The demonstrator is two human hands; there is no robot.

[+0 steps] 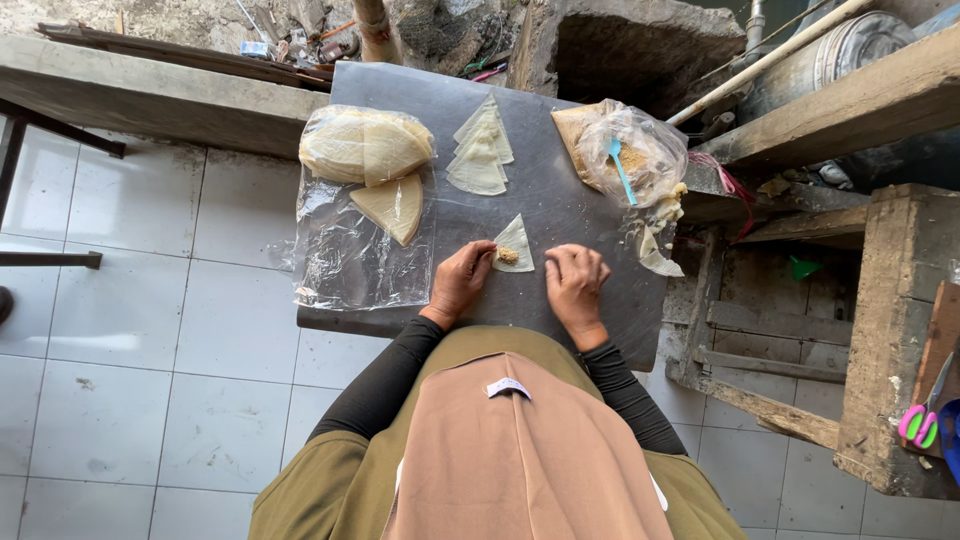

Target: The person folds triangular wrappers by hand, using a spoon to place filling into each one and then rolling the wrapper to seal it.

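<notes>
Closest to the lens is a tan headscarf [520, 460] over olive clothing, with black sleeves reaching out to the dark worktop [560, 200]. Both hands sit on it, either side of 1 triangular dough wrapper [515, 243] with a small dab of filling [508, 256] on it. Left hand [462, 280] has its fingers curled and the fingertips pinching the wrapper's left edge. Right hand [576, 283] is loosely curled, knuckles up, resting on the worktop just beside the wrapper, holding nothing as far as I can see.

Further back, a small stack of wrappers [480, 150] lies near the middle. On the left, a clear plastic bag [350, 250] holds more pale sheets [365, 148]. On the right, a plastic bag of filling [640, 155] has a blue spoon [620, 170] sticking in it. Pink-handled scissors [925, 415] lie on the wooden bench at far right.
</notes>
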